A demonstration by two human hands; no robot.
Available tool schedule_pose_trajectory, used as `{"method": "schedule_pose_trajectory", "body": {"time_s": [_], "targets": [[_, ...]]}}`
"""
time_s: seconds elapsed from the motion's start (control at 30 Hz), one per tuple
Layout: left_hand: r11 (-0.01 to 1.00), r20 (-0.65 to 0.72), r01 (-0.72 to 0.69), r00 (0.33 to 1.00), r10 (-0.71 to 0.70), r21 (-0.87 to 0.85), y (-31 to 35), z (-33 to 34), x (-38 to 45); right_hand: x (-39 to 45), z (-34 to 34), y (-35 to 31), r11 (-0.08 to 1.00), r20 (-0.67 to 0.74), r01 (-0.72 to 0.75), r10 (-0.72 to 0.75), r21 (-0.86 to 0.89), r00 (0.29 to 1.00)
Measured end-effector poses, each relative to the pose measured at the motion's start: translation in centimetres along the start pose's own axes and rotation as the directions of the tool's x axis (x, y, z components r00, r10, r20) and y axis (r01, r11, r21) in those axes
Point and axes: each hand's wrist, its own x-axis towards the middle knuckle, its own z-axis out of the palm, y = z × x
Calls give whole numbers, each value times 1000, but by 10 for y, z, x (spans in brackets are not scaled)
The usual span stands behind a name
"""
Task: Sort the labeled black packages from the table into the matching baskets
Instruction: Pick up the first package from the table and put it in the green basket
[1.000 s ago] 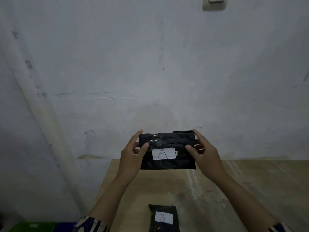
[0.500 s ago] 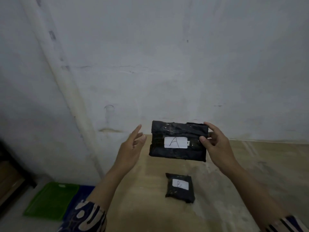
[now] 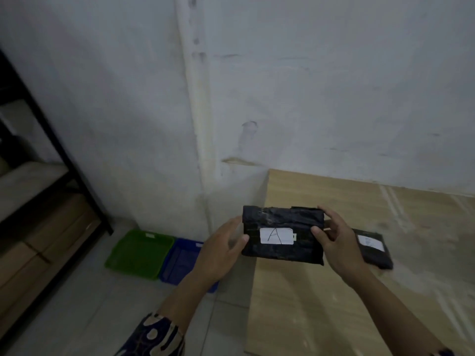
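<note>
I hold a black package with a white label "A" [image 3: 282, 235] in the air over the left edge of the wooden table [image 3: 321, 304]. My right hand [image 3: 336, 245] grips its right end, thumb on the front. My left hand [image 3: 221, 250] is at its left end, with the thumb touching the front edge. A second black package with a white label [image 3: 374, 250] lies flat on the table behind my right hand, partly hidden; its letter is blurred. On the floor left of the table sit a green basket [image 3: 138, 253] and a blue basket [image 3: 180, 260] side by side, each with a small white tag.
A black metal shelf frame [image 3: 64, 155] with boards and boxes stands at the far left. A white wall with a vertical pipe [image 3: 198, 98] runs behind the baskets and table. Grey floor tiles [image 3: 90, 317] lie in front of the baskets.
The view has swung left and down, bringing both baskets into sight. The package "A" has moved left to the table's edge, and my left hand has come back onto its left end.
</note>
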Motion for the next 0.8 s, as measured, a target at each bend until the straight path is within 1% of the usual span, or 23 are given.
{"method": "schedule_pose_trajectory", "body": {"time_s": [0.2,0.4,0.5,0.63,0.8], "targets": [[998,-11,52,999,-52,43,-44,-34,-6,-6,59,-6,999,55,-50,51,-21,997],[987,-5,37,999,-37,154,-68,-70,15,14,105,-11,998,57,-64,63,21,996],[981,-21,5,1000,-1,194,-88,-91,26,25,133,-16,997,69,-76,74,27,995],[981,22,92,995,-97,169,-124,-113,34,35,179,-26,991,88,-136,135,9,987],[985,69,70,994,-82,156,-172,-161,57,48,239,-40,980,45,-194,195,-32,980]]}}
